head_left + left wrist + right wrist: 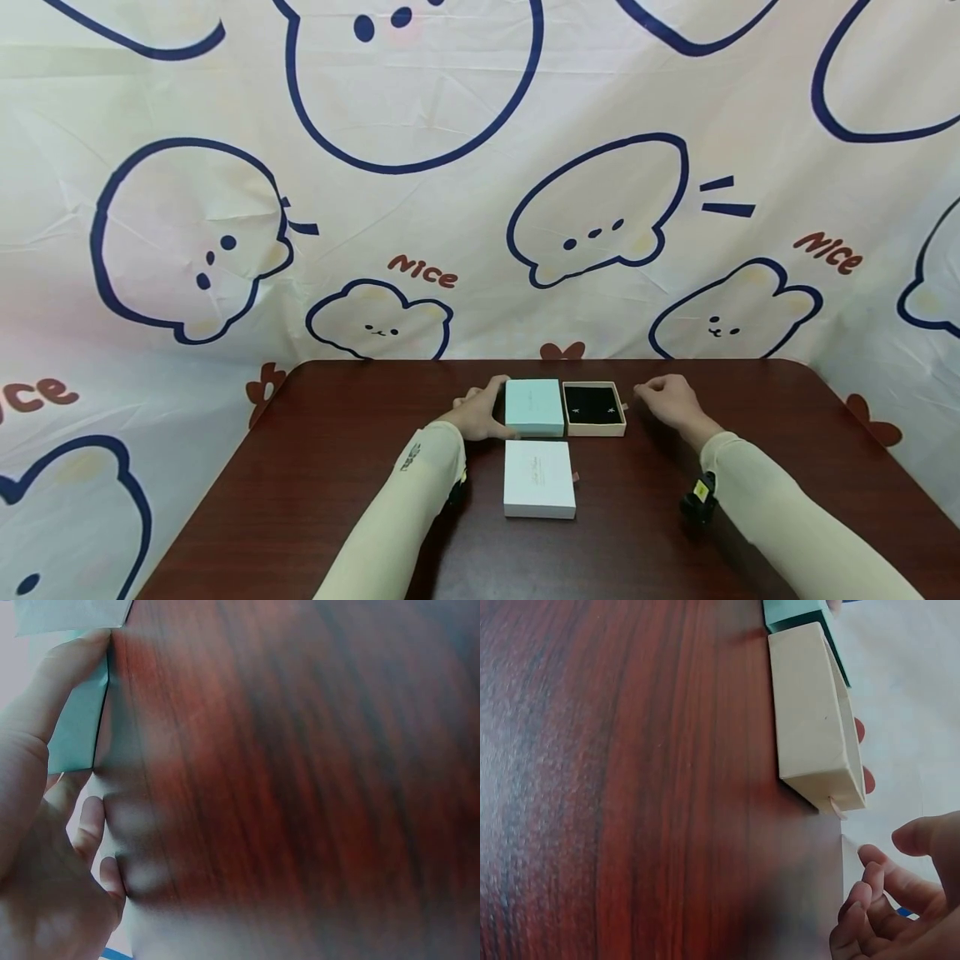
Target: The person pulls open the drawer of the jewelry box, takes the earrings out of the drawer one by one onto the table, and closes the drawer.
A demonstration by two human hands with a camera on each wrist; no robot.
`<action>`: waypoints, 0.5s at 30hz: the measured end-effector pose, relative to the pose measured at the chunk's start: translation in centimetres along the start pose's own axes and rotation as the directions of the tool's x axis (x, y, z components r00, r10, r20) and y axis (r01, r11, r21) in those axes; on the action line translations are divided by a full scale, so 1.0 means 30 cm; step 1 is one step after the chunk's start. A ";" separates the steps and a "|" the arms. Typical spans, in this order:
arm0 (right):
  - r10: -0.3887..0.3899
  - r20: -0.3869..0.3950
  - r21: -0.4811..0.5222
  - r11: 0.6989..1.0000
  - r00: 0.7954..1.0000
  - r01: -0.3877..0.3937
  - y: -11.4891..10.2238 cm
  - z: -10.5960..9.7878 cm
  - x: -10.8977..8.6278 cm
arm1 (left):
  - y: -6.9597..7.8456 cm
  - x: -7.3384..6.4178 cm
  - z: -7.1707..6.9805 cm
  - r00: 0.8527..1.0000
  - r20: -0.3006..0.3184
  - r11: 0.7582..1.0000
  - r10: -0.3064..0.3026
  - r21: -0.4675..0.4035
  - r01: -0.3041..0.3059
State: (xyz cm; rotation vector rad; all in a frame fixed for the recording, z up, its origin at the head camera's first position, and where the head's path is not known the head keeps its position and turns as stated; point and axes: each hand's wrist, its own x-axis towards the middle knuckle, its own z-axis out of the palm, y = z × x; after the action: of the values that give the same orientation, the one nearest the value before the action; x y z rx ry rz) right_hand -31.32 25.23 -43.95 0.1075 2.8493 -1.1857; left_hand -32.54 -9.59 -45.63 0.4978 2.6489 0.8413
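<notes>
My left hand (477,413) holds a mint-green box sleeve (534,407) at its left side. The thumb presses the near edge and the index finger reaches toward the far one. Pulled out to the right of this sleeve is a cream drawer tray (596,430) with black lining, on which two tiny star-shaped pieces (576,411) lie. A small ribbon tab (835,808) sticks out of the tray's right end. Just beyond that tab is my right hand (670,402), fingers loosely curled, thumb and index finger apart, holding nothing.
A white box (537,477) with faint lettering and a ribbon tab lies on the near side of the mint sleeve. Everything stands on a dark reddish wooden table (360,500). Behind the table hangs a white cloth (480,208) printed with cartoon outlines.
</notes>
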 end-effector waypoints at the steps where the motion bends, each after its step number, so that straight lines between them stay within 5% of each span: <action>1: 0.000 -0.002 0.003 1.000 1.000 0.000 -0.004 -0.001 -0.002 | 0.001 -0.001 0.000 1.000 -0.002 1.000 -0.002 -0.002 0.002; 15: -0.057 -0.033 0.010 0.998 0.998 0.058 -0.051 0.007 -0.021 | 0.001 -0.001 0.002 1.000 -0.010 1.000 -0.008 -0.007 0.008</action>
State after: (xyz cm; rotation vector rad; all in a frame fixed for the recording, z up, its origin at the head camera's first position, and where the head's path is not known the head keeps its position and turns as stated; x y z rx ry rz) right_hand -30.80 23.98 -42.96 0.0460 2.8933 -1.2208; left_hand -32.49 -9.54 -45.65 0.4817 2.6545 0.8520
